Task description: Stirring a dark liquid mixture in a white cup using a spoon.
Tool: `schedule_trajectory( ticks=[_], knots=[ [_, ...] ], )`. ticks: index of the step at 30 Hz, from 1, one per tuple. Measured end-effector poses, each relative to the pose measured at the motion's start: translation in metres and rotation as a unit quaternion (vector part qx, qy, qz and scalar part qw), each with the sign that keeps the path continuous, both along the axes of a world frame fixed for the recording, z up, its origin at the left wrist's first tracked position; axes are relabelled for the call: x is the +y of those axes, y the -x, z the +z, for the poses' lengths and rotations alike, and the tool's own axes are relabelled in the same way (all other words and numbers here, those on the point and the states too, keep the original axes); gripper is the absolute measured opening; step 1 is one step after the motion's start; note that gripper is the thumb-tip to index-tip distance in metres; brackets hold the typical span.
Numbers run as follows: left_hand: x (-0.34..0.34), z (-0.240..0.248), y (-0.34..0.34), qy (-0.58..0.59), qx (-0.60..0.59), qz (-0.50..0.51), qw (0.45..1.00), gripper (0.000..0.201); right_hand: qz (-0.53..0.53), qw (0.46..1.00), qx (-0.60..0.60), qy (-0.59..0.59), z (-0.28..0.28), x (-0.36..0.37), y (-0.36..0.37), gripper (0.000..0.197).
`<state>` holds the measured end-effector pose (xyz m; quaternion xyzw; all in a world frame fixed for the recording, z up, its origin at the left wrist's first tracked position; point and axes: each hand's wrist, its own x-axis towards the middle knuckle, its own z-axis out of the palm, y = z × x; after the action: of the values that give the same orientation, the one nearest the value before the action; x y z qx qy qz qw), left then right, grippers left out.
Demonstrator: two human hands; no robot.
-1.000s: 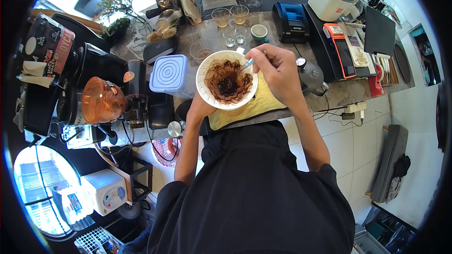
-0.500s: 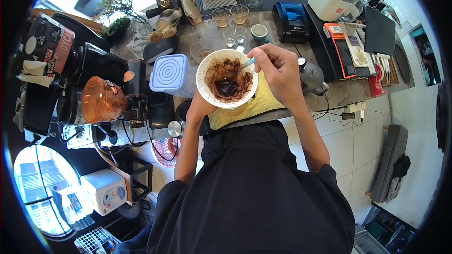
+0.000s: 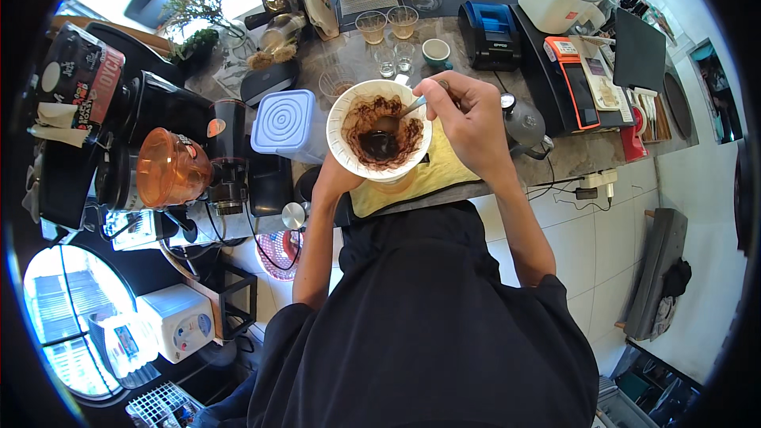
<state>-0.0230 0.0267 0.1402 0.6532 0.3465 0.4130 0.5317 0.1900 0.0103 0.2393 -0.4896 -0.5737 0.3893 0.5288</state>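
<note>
My left hand (image 3: 336,177) is wrapped around the side of a white coffee dripper (image 3: 337,143), its fingertips hidden behind the cone. A white paper filter lines the dripper, with wet coffee grounds (image 3: 379,145) and dark liquid in the bottom and grounds stuck up its walls. Between thumb and fingers, my right hand (image 3: 472,123) pinches a metal spoon (image 3: 415,105); the spoon's bowl rests inside the filter at the far side of the grounds. Below the dripper, part of a clear vessel (image 3: 396,185) shows above a yellow cloth (image 3: 453,170).
A blue-lidded container (image 3: 283,121) stands left of the dripper, beside a grinder with an orange hopper (image 3: 170,166). Beyond are glasses (image 3: 371,28), a small green cup (image 3: 436,51) and a blue-black printer (image 3: 491,38). At right stands a grey kettle (image 3: 523,123).
The spoon's bowl has come up out of the dark liquid to the far wall of the filter. The dripper has shifted slightly left and up.
</note>
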Motion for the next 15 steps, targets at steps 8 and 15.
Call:
schedule_trajectory(
  ticks=[8,15],
  knots=[
    [-0.0002,0.0002,0.0001,0.010,0.010,0.014,1.000,0.074,0.015,0.999,-0.031,-0.002,0.0006,-0.0014,-0.0001,0.018],
    [-0.0002,-0.0002,-0.0014,0.025,-0.003,0.016,1.000,0.074,0.001,1.000,-0.026,-0.009,-0.0017,-0.0003,-0.0004,0.023]
  ],
)
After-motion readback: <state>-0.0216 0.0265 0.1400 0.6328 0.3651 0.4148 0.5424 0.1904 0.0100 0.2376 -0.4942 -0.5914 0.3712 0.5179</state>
